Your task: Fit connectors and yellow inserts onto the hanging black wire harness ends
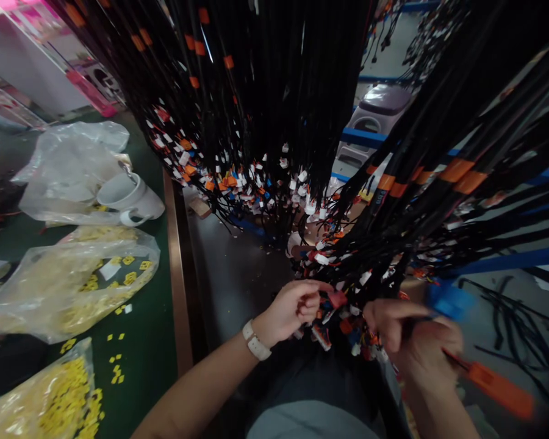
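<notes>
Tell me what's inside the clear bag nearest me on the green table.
The clear bag holds a heap of small yellow pieces; a few lie loose on the green table beside it. Anything beneath the heap is covered.

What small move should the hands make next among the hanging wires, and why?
Probably bring the right hand, which holds an orange-handled tool, up to the red connector that the left hand pinches; the two are close but still apart.

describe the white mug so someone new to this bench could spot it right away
Start at the green table on the left and look to its far end, near the brown edge strip. The white mug lies on its side against a crumpled clear plastic bag. Unlike the bags of yellow tags nearer the person, it is solid white with a handle.
</notes>
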Motion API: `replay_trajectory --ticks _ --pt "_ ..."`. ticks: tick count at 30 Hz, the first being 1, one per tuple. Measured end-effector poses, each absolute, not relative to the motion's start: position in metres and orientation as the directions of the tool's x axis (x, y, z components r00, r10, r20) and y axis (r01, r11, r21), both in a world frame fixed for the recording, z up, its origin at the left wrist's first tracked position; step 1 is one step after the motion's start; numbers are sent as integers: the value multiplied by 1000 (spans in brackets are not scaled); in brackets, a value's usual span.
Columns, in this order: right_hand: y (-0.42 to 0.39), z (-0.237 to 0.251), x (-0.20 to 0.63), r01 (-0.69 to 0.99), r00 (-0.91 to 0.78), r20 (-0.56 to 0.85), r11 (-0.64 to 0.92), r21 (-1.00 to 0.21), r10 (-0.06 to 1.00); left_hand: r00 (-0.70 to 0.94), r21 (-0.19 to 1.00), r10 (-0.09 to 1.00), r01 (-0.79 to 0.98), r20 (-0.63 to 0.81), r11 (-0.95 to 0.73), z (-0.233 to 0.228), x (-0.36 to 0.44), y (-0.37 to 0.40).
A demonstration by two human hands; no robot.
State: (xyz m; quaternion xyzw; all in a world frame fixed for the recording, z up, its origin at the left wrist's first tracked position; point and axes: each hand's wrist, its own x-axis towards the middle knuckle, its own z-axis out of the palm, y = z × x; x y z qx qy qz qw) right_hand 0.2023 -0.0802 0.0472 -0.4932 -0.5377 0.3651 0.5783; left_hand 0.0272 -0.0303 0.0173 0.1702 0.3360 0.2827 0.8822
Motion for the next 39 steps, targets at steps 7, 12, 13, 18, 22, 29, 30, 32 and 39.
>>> replay_trajectory --ticks 7,12,13,18,22,29,30,32,39 --pt "-61 36 197 358 -323 -18 104 -928 946 418 626 759 -432 -499 649 15 14 -21" --pt "-58 20 193 511 -422 65 296 -807 904 498 623 734 -407 -462 668 21 12 -21" --pt "-59 17 193 533 -437 69 321 -783 897 508 634 733 -395 -453 665 23 12 -22" --pt "-61 19 191 610 -471 15 339 -717 882 519 754 740 -248 -427 609 33 14 -26" --pt "-62 26 188 614 -429 -27 270 -742 903 500 778 750 -212 -433 591 32 16 -30" --pt "-63 25 194 500 -207 -92 24 -866 974 528 754 729 -229 -435 616 25 15 -32" --pt "-63 25 195 502 -213 -96 24 -864 972 535 735 725 -256 -434 628 25 15 -31" --pt "-63 26 195 512 -226 -95 36 -858 970 564 679 705 -313 -429 664 25 16 -30" --pt "-60 27 198 466 -115 -56 4 -885 992 530 557 713 -454 -459 696 25 14 -24"
